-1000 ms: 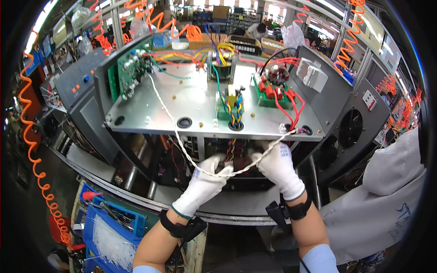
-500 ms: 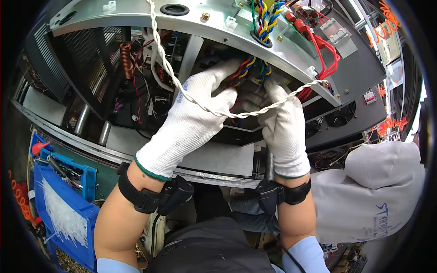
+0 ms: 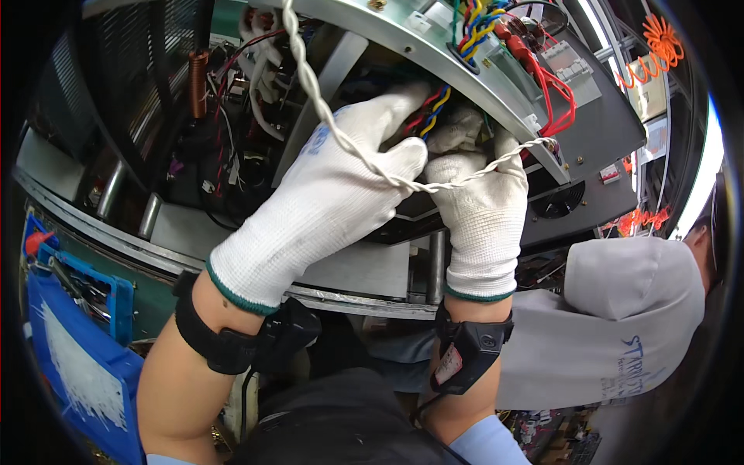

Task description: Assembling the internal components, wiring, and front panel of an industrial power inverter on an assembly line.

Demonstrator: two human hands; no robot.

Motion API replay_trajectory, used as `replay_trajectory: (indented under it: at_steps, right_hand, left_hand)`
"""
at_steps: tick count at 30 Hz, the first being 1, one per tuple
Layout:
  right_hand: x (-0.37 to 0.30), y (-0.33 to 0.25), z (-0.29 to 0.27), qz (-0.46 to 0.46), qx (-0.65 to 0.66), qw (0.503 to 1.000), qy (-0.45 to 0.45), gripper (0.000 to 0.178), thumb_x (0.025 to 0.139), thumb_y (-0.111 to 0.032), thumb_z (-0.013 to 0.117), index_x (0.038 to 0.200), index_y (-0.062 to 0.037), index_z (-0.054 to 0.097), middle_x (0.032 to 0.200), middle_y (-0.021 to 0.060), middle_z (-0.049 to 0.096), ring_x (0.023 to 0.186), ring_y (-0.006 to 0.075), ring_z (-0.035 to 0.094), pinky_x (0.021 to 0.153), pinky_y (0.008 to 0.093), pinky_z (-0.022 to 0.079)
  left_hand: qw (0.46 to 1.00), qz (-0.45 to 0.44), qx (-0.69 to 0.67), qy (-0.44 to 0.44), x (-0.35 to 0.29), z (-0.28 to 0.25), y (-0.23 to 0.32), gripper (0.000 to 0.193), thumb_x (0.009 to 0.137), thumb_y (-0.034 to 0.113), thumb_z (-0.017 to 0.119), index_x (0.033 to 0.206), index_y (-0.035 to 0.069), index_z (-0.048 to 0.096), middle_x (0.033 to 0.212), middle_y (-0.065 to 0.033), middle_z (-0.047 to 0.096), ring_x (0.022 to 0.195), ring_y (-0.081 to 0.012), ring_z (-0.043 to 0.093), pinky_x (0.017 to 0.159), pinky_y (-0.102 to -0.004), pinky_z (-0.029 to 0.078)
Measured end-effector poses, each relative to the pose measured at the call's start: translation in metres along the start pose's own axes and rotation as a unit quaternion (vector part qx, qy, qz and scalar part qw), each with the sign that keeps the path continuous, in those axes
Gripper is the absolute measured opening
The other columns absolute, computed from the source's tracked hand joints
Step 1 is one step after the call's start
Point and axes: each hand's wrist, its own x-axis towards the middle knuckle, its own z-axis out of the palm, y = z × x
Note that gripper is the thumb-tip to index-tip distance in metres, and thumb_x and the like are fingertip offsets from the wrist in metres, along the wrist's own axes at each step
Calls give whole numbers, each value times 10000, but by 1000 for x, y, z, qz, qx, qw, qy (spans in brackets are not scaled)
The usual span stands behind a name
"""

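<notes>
My left hand (image 3: 353, 167), in a white knitted glove, reaches under the metal panel (image 3: 411, 48) into an open equipment housing. Its fingers curve around a bundle of red, blue and yellow twisted wires (image 3: 432, 115), which runs between thumb and forefinger. Close on the right, my right hand (image 3: 482, 198), gloved alike, has its fingers bent inward in the shade beneath the panel. Whatever its fingertips grip is hidden. A white twisted cable (image 3: 316, 91) hangs down across the left glove and over the right one.
A copper coil (image 3: 198, 84) and loose wires sit inside the housing on the left. Red cables (image 3: 564, 105) loop over the dark panel at right. A blue bin (image 3: 85, 364) with white strips stands at lower left. A person in a grey hooded top (image 3: 620, 310) is close on the right.
My right hand has turned and its fingers have bent inward, closer to the left hand. The left hand still reaches to the wires. The whole view has shifted slightly.
</notes>
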Motion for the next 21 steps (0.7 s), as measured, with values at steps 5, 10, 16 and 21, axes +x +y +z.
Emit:
replay_trajectory:
  at_steps: [5, 10, 16, 21]
  right_hand:
    - [-2, 5, 2, 55, 17, 998, -17, 237, 949, -265, 549, 1039, -47, 575, 812, 55, 583, 688, 165, 533, 611, 347, 469]
    - [-14, 22, 5, -198, -522, 829, 14, 313, 902, -125, 596, 1191, -16, 545, 870, 63, 606, 664, 136, 557, 582, 270, 487]
    - [0, 22, -9, -286, -658, 692, -86, 453, 761, 86, 571, 1210, 36, 540, 1019, 161, 631, 868, 219, 630, 750, 316, 526]
    - [6, 12, -12, -294, -586, 741, -146, 354, 784, 81, 556, 1135, 42, 558, 1015, 191, 618, 912, 278, 637, 778, 346, 533]
  left_hand:
    - [989, -86, -70, -99, 8, -8, -1, 477, 872, 81, 533, 1308, -88, 441, 1180, -133, 587, 980, -116, 550, 869, -235, 447]
    - [982, -10, -188, -12, -3, -5, -9, 497, 895, 83, 510, 1364, -46, 406, 1127, -115, 600, 939, -103, 559, 842, -239, 463]
    - [996, 40, -84, -7, 0, -9, -8, 506, 903, 95, 508, 1377, -42, 393, 944, -48, 600, 805, -67, 550, 756, -223, 473]
    - [999, 39, 3, 26, -3, -4, -5, 529, 908, 101, 532, 1382, -69, 368, 985, -66, 613, 825, -74, 562, 756, -211, 476]
